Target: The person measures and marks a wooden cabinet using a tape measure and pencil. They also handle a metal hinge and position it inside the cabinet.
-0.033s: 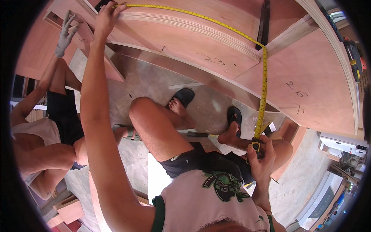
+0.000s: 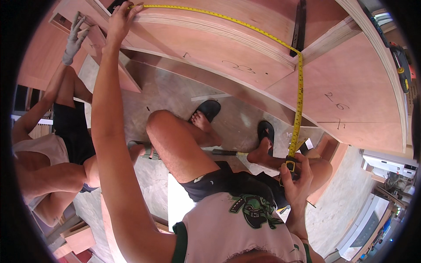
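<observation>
A yellow tape measure [image 2: 300, 87] is stretched along the top edge of a pinkish plywood cabinet frame [image 2: 201, 39]. At the far left, my left hand [image 2: 120, 23] pinches the blade's end against the wood. From there the blade runs right to a corner by a black metal drawer slide [image 2: 300, 26], then bends sharply down toward me. My right hand [image 2: 299, 176] is wrapped round the black and yellow case, above my right knee. Handwritten pencil marks show on the plywood front panels.
A co-worker's gloved hand [image 2: 74, 41] rests near a plywood piece on the left. On the concrete floor lies a dark-handled tool [image 2: 223, 152] between my feet. A screwdriver [image 2: 400, 65] sits at the far right. Plywood offcuts [image 2: 79, 236] lie at lower left.
</observation>
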`<move>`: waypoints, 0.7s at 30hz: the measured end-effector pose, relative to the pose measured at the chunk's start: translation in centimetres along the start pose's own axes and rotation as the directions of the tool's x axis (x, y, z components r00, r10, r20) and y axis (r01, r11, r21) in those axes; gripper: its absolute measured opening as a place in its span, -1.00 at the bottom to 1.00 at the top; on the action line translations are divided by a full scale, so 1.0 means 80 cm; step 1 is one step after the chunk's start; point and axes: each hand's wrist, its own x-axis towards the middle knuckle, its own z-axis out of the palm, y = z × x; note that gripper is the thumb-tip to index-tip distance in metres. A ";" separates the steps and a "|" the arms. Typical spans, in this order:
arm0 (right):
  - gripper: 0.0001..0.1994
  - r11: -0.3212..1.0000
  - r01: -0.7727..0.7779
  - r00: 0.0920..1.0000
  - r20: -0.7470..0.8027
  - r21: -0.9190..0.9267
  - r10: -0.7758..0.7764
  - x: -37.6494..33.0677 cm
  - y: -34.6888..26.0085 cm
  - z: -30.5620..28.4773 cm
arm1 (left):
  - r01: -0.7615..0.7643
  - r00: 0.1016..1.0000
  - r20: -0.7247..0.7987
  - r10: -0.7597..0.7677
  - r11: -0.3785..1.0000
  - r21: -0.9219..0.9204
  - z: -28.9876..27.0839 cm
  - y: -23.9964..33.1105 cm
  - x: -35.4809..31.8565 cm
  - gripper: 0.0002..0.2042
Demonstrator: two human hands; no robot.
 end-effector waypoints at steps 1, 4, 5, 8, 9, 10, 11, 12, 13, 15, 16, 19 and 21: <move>-0.52 1.000 0.015 1.000 0.001 -0.017 -0.015 0.000 0.000 0.000 | 0.011 1.000 -0.001 -0.011 1.000 -0.001 0.000 0.000 -0.001 -0.50; -0.51 1.000 0.012 1.000 -0.004 0.000 -0.012 -0.001 0.005 0.000 | -0.004 0.999 -0.038 0.005 1.000 0.027 0.002 -0.003 -0.002 -0.51; -0.52 1.000 0.006 1.000 -0.002 0.010 -0.006 -0.001 0.004 0.000 | -0.020 0.999 -0.046 0.020 1.000 0.007 0.002 0.003 -0.001 -0.52; -0.53 0.999 0.004 1.000 0.005 0.037 -0.004 0.000 0.000 0.000 | -0.025 0.998 -0.053 0.024 0.999 -0.032 -0.002 0.016 -0.003 -0.55; -0.53 0.999 0.014 1.000 0.009 0.044 -0.015 0.000 0.000 0.000 | 0.001 0.999 -0.045 -0.003 1.000 -0.031 -0.003 0.016 -0.003 -0.55; -0.54 0.998 0.024 1.000 0.013 0.051 -0.025 0.000 0.000 0.000 | 0.028 0.999 -0.037 -0.029 0.999 -0.030 -0.004 0.016 -0.003 -0.55; -0.54 0.999 0.026 1.000 0.012 0.045 -0.027 0.000 -0.001 0.000 | 0.020 0.999 -0.041 -0.021 0.999 -0.031 -0.005 0.017 -0.003 -0.55; -0.54 0.999 0.028 1.000 0.012 0.039 -0.029 0.000 -0.004 -0.001 | 0.012 0.999 -0.044 -0.013 0.999 -0.031 -0.005 0.019 -0.004 -0.55; -0.54 0.999 0.030 0.999 0.011 0.033 -0.031 0.001 -0.005 -0.002 | 0.004 0.999 -0.048 -0.006 1.000 -0.031 -0.005 0.018 -0.003 -0.55; -0.54 0.999 0.041 0.999 0.018 0.030 -0.041 0.002 -0.005 -0.002 | 0.004 0.999 -0.044 -0.005 1.000 -0.022 -0.007 0.016 -0.002 -0.56; -0.54 0.999 0.046 0.999 0.022 0.029 -0.047 0.002 -0.004 -0.003 | 0.007 0.999 -0.041 -0.007 1.000 -0.015 -0.008 0.015 -0.003 -0.57; -0.55 0.999 0.050 0.999 -0.004 0.018 -0.050 0.002 -0.004 0.000 | 0.012 1.000 -0.028 -0.012 1.000 -0.004 -0.001 0.016 -0.001 -0.58; -0.56 0.997 0.074 0.997 -0.004 0.003 -0.074 0.003 -0.002 0.000 | 0.036 0.999 -0.027 -0.035 0.999 0.012 -0.005 0.020 -0.002 -0.57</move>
